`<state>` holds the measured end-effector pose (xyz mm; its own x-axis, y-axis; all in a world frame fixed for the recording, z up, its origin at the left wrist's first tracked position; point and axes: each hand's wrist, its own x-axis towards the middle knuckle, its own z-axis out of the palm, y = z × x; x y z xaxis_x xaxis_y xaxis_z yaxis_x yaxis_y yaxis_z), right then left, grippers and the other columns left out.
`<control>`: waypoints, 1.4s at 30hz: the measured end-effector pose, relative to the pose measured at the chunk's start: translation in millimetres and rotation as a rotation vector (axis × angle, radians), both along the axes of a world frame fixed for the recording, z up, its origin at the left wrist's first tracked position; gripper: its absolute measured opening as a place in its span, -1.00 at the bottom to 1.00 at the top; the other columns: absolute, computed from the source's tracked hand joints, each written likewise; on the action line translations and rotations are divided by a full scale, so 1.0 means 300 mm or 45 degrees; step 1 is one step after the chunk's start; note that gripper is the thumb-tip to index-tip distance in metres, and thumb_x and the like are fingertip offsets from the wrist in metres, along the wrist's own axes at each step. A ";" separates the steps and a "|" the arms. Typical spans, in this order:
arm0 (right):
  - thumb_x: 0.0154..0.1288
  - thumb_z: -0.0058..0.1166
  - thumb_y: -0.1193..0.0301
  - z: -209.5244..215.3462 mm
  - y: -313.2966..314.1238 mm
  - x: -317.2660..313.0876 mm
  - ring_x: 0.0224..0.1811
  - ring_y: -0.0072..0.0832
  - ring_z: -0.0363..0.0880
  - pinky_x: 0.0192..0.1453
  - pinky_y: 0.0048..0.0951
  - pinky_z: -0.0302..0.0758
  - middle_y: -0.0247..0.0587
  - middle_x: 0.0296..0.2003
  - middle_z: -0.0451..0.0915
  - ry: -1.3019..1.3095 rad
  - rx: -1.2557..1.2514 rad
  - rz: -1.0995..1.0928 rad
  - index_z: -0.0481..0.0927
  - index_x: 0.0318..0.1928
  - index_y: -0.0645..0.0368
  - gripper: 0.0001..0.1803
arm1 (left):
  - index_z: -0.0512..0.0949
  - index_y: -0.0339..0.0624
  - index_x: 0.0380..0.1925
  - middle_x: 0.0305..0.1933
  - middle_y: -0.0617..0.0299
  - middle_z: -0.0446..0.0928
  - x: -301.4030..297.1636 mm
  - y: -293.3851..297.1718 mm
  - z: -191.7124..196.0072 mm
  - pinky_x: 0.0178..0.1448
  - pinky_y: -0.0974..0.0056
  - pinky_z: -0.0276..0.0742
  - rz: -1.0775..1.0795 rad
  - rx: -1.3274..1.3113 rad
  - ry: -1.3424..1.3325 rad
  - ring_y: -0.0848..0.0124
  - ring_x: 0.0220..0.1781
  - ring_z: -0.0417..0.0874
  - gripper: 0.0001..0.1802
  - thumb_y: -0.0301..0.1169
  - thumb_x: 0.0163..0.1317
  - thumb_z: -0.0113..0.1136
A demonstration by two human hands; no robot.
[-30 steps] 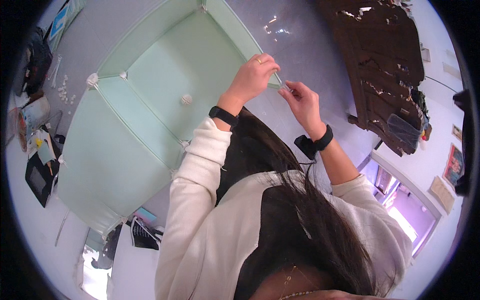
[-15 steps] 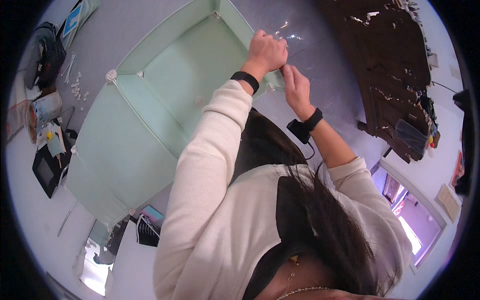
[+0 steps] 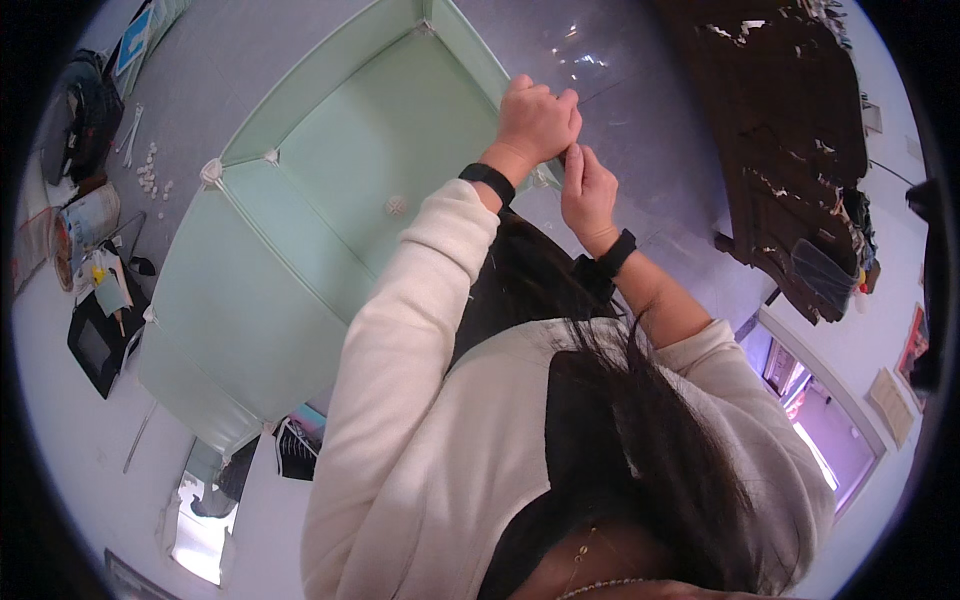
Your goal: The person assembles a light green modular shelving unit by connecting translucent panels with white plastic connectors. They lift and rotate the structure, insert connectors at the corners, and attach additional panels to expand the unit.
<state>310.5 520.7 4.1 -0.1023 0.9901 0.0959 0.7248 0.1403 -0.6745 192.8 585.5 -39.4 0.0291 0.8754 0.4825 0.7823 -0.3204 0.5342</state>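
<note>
A large pale green fabric-covered frame [image 3: 370, 140] with white corner joints lies tilted on the floor, its open inside turned up toward me. At the right edge of this frame my left hand [image 3: 538, 122] is closed in a fist, knuckles up. Just below it my right hand [image 3: 588, 195] is closed too, its thumb pointing up against the left hand. A small dark bit shows between the two hands, too little of it to name. Both palms are hidden. One white joint [image 3: 543, 178] of the frame sits close beside my right hand.
Dark wooden furniture [image 3: 790, 130] stands on the right. White small joints [image 3: 150, 175] and white rods [image 3: 131, 135] lie on the floor at left, near a black bag [image 3: 85, 115]. A black-and-white shoe [image 3: 295, 450] lies below the green frame.
My hands have shifted slightly downward, the right one turning a little at the wrist and staying against the left. The green frame looks nearly the same, moved slightly left in view.
</note>
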 end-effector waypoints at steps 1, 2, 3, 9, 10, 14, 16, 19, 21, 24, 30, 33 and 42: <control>0.40 -0.13 0.30 -0.003 -0.003 0.001 -0.51 0.07 0.48 -0.45 -0.13 0.39 0.07 -0.58 0.49 0.011 0.019 0.024 0.56 -0.38 0.17 -0.71 | 0.50 0.01 -0.70 -0.77 0.26 0.44 0.001 -0.004 -0.002 -0.26 0.23 0.30 0.003 -0.006 0.000 0.29 -0.67 0.44 -0.85 -0.30 -0.01 0.13; 0.41 -0.13 0.29 -0.004 -0.004 0.004 -0.50 0.00 0.50 -0.43 -0.17 0.40 0.04 -0.57 0.51 0.023 -0.028 0.005 0.56 -0.37 0.19 -0.70 | 0.50 0.01 -0.69 -0.77 0.26 0.44 0.003 -0.005 -0.002 -0.25 0.24 0.30 0.008 -0.002 0.007 0.29 -0.66 0.45 -0.85 -0.30 -0.01 0.13; 0.41 -0.13 0.28 -0.006 0.005 0.008 -0.50 -0.06 0.53 -0.41 -0.20 0.41 0.02 -0.56 0.53 0.045 -0.056 0.007 0.56 -0.35 0.21 -0.70 | 0.49 0.01 -0.69 -0.76 0.26 0.44 0.005 -0.005 0.001 -0.25 0.24 0.31 0.011 0.008 0.016 0.29 -0.65 0.45 -0.85 -0.31 -0.01 0.14; 0.41 -0.06 0.20 0.050 0.032 0.114 -0.29 -0.61 0.47 -0.22 -0.48 0.43 -0.25 -0.30 0.59 0.647 -0.476 0.038 0.56 -0.17 0.32 -0.63 | 0.56 -0.02 -0.43 -0.53 0.23 0.53 0.000 0.013 0.035 -0.14 0.19 0.37 0.034 0.139 -0.223 0.29 -0.39 0.53 -0.91 -0.38 0.01 0.15; 0.40 -0.04 0.20 0.072 0.014 0.142 -0.25 -0.68 0.43 -0.18 -0.52 0.42 -0.30 -0.25 0.58 0.613 -0.491 0.016 0.55 -0.14 0.34 -0.61 | 0.56 -0.04 -0.36 -0.44 0.20 0.56 -0.004 0.005 0.040 -0.11 0.17 0.38 0.023 0.169 -0.313 0.28 -0.32 0.54 -0.86 -0.41 0.01 0.16; 0.17 0.23 0.18 0.132 -0.052 0.191 -0.33 -0.49 0.54 -0.25 -0.48 0.48 -0.12 -0.22 0.59 -0.022 -0.377 0.261 0.56 -0.10 0.32 -0.55 | 0.50 -0.19 -0.17 -0.12 0.11 0.51 -0.009 -0.086 0.051 0.04 0.14 0.39 0.420 0.131 -0.598 0.25 -0.15 0.52 -0.73 -0.42 0.08 0.18; 0.05 0.33 0.20 0.142 -0.068 0.189 -0.40 -0.38 0.60 -0.29 -0.43 0.52 -0.04 -0.25 0.61 -0.085 -0.389 0.272 0.57 -0.10 0.33 -0.49 | 0.47 -0.26 -0.16 -0.06 0.06 0.46 0.025 -0.166 0.056 0.06 0.16 0.40 0.644 -0.065 -0.962 0.25 -0.12 0.51 -0.68 -0.38 0.09 0.23; 0.02 0.36 0.23 0.150 -0.074 0.182 -0.44 -0.36 0.63 -0.30 -0.40 0.54 -0.05 -0.34 0.63 -0.127 -0.317 0.261 0.57 -0.09 0.33 -0.49 | 0.46 -0.26 -0.17 -0.15 0.09 0.49 0.064 -0.257 0.064 -0.07 0.17 0.46 0.616 -0.397 -1.261 0.20 -0.20 0.53 -0.63 -0.31 0.07 0.27; 0.01 0.37 0.25 0.154 -0.075 0.181 -0.44 -0.34 0.65 -0.31 -0.38 0.56 -0.07 -0.40 0.65 -0.159 -0.355 0.240 0.58 -0.08 0.33 -0.49 | 0.49 -0.31 -0.24 -0.26 0.07 0.54 0.077 -0.287 0.072 -0.15 0.20 0.48 0.514 -0.554 -1.211 0.25 -0.26 0.56 -0.63 -0.23 0.09 0.27; 0.06 0.34 0.31 0.156 -0.080 0.184 -0.46 -0.36 0.66 -0.34 -0.41 0.55 -0.07 -0.45 0.64 -0.204 -0.370 0.233 0.55 -0.09 0.36 -0.53 | 0.53 -0.36 -0.42 -0.49 0.05 0.56 0.078 -0.280 0.077 -0.27 0.19 0.51 0.400 -0.743 -0.981 0.26 -0.42 0.60 -0.62 -0.16 0.12 0.23; 0.24 0.21 0.42 0.122 -0.085 0.183 -0.43 -0.52 0.63 -0.36 -0.53 0.56 -0.16 -0.44 0.59 0.169 -0.663 0.178 0.35 -0.06 0.39 -0.61 | 0.53 -0.35 -0.66 -0.65 -0.07 0.51 0.095 -0.227 0.064 -0.38 0.06 0.49 0.287 -0.825 -0.765 0.02 -0.53 0.58 -0.64 -0.24 0.09 0.10; 0.27 0.16 0.46 0.096 -0.096 0.183 -0.40 -0.51 0.62 -0.32 -0.50 0.59 -0.15 -0.39 0.57 0.328 -0.727 0.112 0.29 -0.03 0.36 -0.62 | 0.51 -0.38 -0.64 -0.69 -0.03 0.49 0.088 -0.225 0.063 -0.45 0.12 0.47 0.237 -0.887 -0.812 0.10 -0.60 0.59 -0.64 -0.25 0.11 0.09; 0.27 0.12 0.56 0.045 -0.044 0.218 -0.34 -0.47 0.60 -0.22 -0.46 0.62 -0.14 -0.29 0.51 0.765 -0.976 0.162 0.23 -0.05 0.31 -0.64 | 0.48 -0.38 -0.63 -0.65 -0.14 0.45 0.099 -0.201 0.106 -0.47 0.04 0.39 0.403 -0.915 -0.805 -0.06 -0.59 0.50 -0.64 -0.26 0.14 0.12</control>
<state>375.9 507.6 17.8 -0.3572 0.7906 -0.4974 0.2414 -0.4363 -0.8668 222.5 525.1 -7.6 -0.3338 0.8880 -0.3163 0.2821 0.4143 0.8654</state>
